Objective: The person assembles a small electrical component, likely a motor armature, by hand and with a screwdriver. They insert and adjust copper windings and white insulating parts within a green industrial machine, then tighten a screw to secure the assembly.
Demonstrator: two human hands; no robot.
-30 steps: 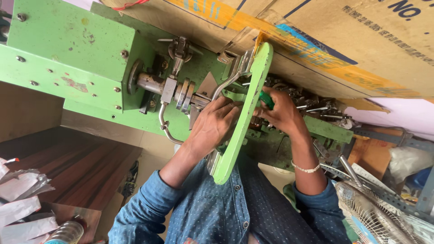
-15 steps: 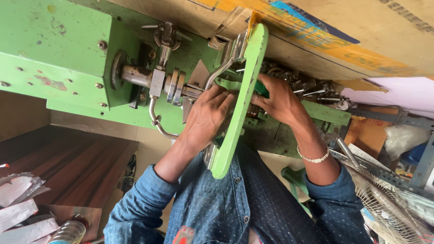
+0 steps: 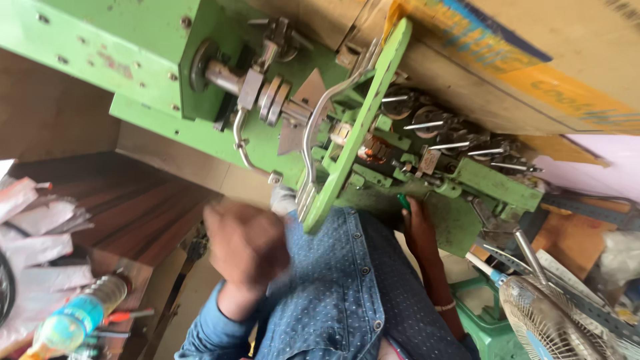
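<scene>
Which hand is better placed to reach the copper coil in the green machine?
Right, probably. The right hand sits at the green machine, just below the copper coil; the blurred left hand is farther off.

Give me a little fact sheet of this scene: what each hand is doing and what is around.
Left hand: blurred, raised off the machine, holding nothing visible
Right hand: low by the green machine, at a green-handled tool
Machine front: curved green arm and metal shaft
Clothing: blue dotted shirt
Nearby: fan, plastic bottle, cardboard box
</scene>
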